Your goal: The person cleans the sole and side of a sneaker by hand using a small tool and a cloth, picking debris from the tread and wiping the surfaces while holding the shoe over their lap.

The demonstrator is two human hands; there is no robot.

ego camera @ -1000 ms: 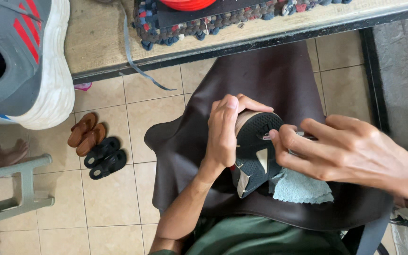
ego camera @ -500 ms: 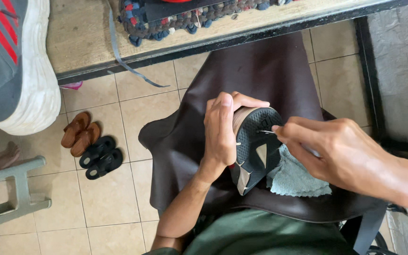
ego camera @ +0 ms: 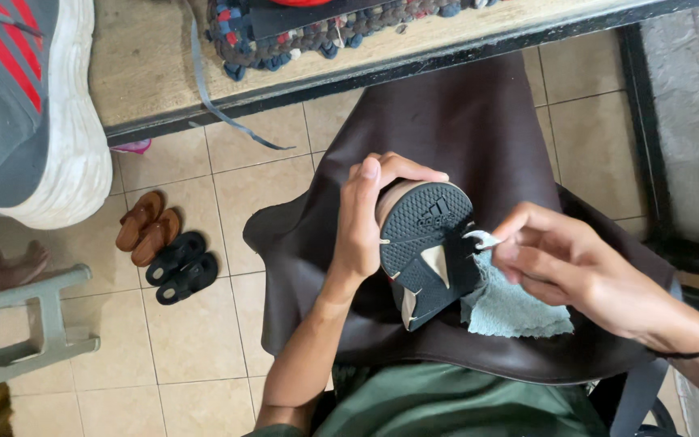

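Observation:
A shoe with a black rubber sole [ego camera: 429,243] stands sole-up on a dark brown leather sheet [ego camera: 446,121] spread over my lap. My left hand [ego camera: 363,218] is wrapped around the shoe's left side, thumb over its toe. My right hand [ego camera: 564,267] is at the sole's right edge, its fingers pinched on a small pale tool tip or thread [ego camera: 483,239]; I cannot tell which. A light blue cloth [ego camera: 515,311] lies under the right hand beside the shoe.
A grey sneaker with red stripes and a white sole [ego camera: 34,113] rests on a workbench [ego camera: 155,73] at top left, next to a braided mat [ego camera: 317,28]. Brown sandals [ego camera: 143,226] and black sandals [ego camera: 180,267] lie on the tiled floor. A grey stool [ego camera: 18,332] is at left.
My right hand pulled back from the middle of the sole to its right edge. The shoe tilted a little, showing more of the tread.

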